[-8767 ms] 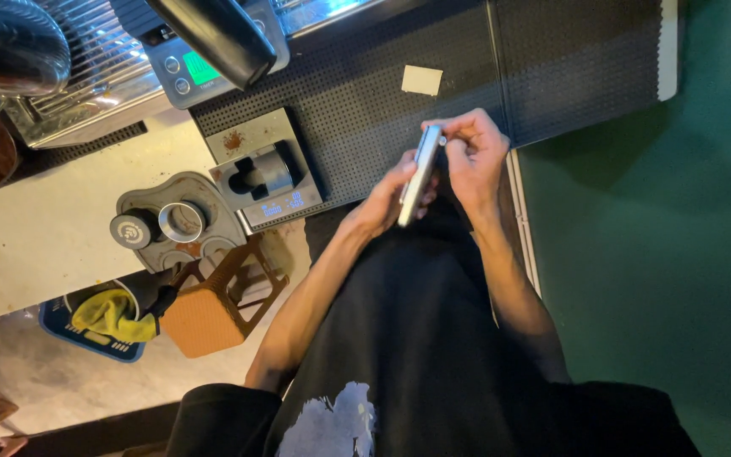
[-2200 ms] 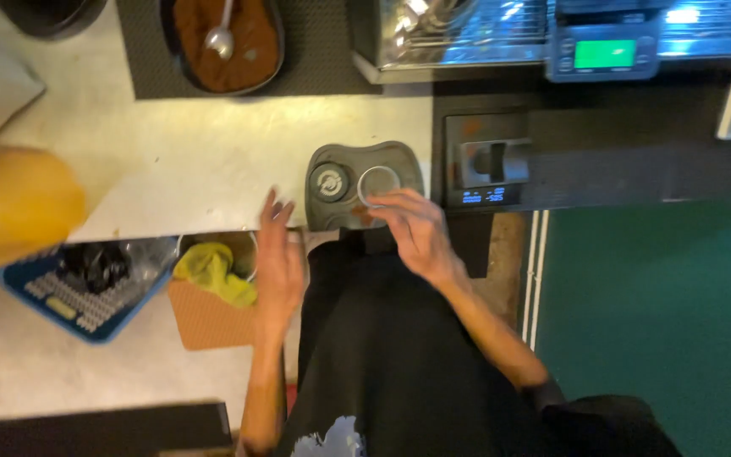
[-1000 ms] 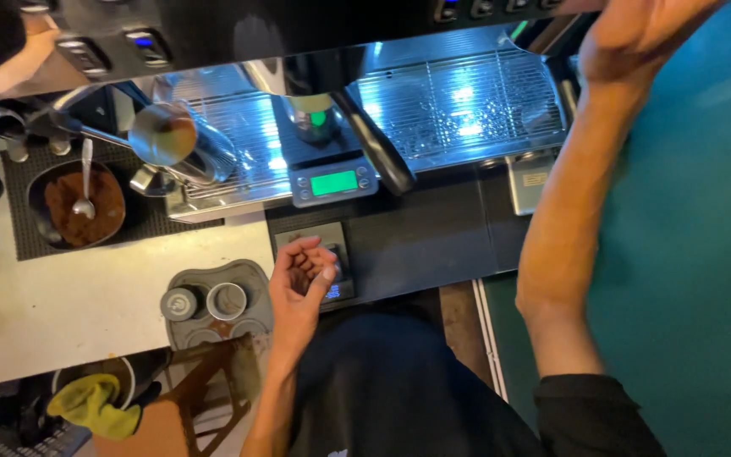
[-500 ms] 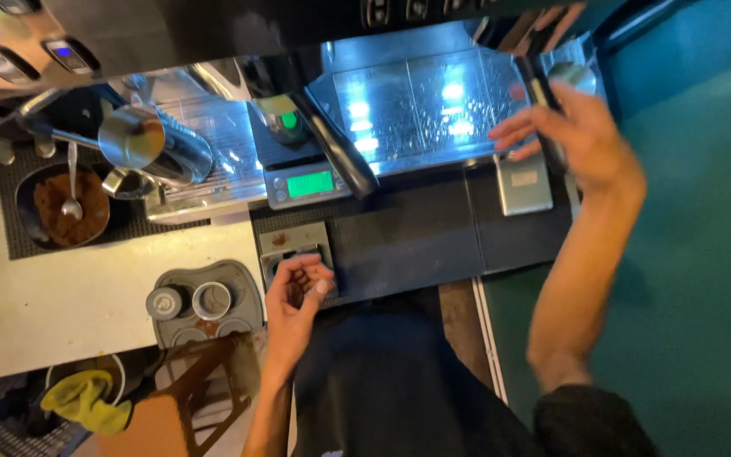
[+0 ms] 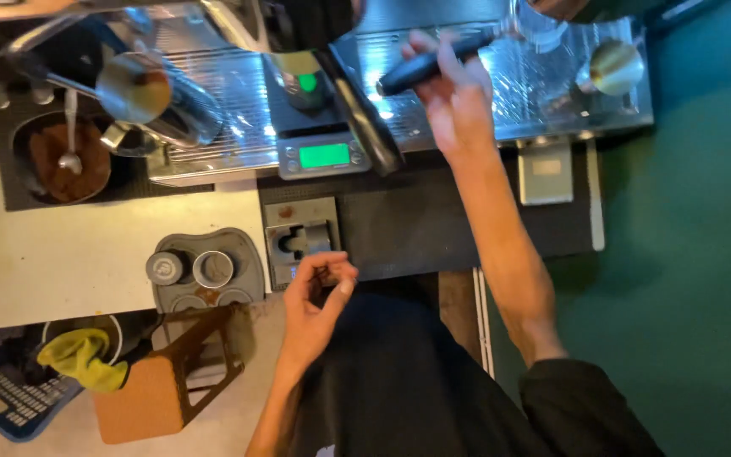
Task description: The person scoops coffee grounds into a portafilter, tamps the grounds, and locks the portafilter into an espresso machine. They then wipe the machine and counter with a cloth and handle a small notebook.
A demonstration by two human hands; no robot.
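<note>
Right hand [image 5: 457, 93] wrapped around a black handle [image 5: 433, 61], held over the steel drip tray [image 5: 484, 101] at the counter's far edge. Left hand [image 5: 315, 300] loosely curled, fingertips together, holding nothing visible, at the counter's near edge beside the grey tamping station [image 5: 299, 241]. Green-lit scale [image 5: 323, 155] between them.

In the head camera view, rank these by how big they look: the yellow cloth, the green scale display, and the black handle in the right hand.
1. Black handle, though it is nearer the camera
2. Yellow cloth
3. Green scale display

The right hand hides part of the handle.
</note>
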